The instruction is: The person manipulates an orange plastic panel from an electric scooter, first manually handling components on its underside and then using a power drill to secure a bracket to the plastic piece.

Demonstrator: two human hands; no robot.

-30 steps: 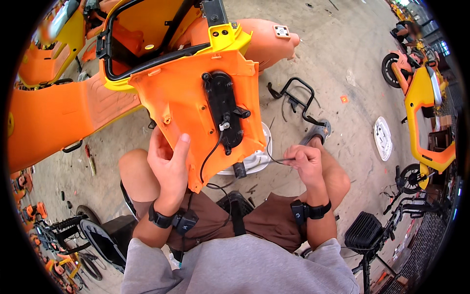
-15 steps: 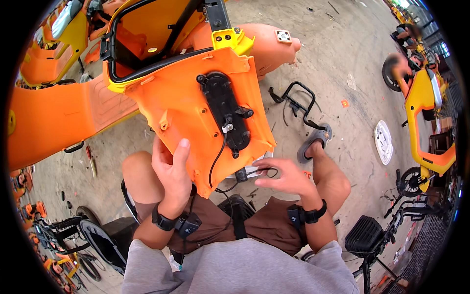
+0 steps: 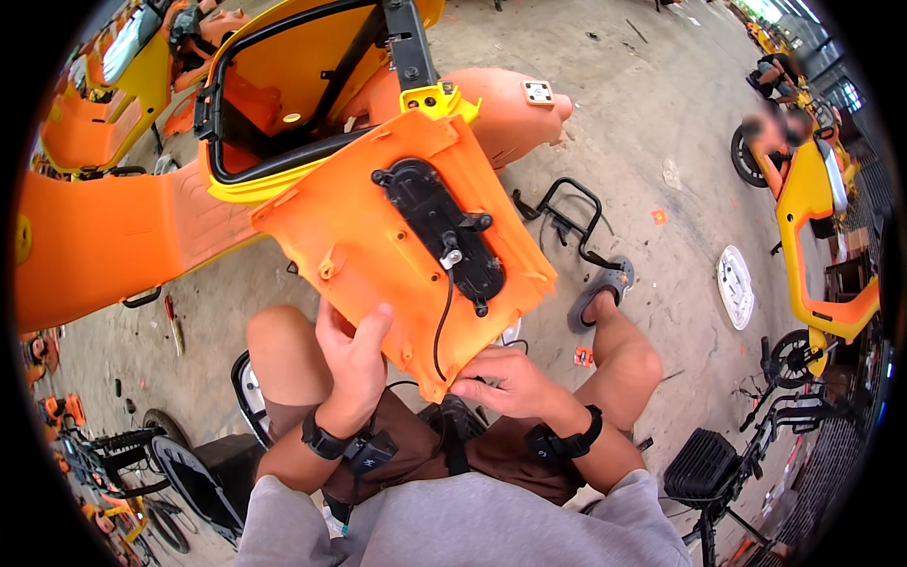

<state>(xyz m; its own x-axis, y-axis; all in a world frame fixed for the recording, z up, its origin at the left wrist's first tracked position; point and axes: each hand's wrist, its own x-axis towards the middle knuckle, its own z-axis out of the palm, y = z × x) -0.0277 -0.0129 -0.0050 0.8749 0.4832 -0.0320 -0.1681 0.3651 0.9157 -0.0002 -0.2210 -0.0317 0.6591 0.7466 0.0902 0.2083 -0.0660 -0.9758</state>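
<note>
My left hand (image 3: 354,354) grips the lower left edge of an orange plastic panel (image 3: 350,246), thumb on the face toward me. My right hand (image 3: 501,383) is closed at the panel's bottom right corner. The panel carries an elongated black housing (image 3: 430,217) with a small silver fitting (image 3: 451,256); a thin black cable (image 3: 443,326) runs from it down to the bottom corner. Behind the panel's top is a yellow-rimmed opening (image 3: 283,85) of an orange scooter body (image 3: 113,241). Whether my right fingers also hold the cable is hidden.
A black bent-tube frame (image 3: 576,194) and a white oval part (image 3: 734,283) lie on the concrete floor. Other scooters (image 3: 803,236) stand right and upper left, with a person (image 3: 775,71) crouching at upper right. A black bike frame (image 3: 709,472) is at lower right.
The panel has turned and shifted down and right, with my left hand moving along. My right hand has moved left and down from the loose cable to the panel's bottom corner.
</note>
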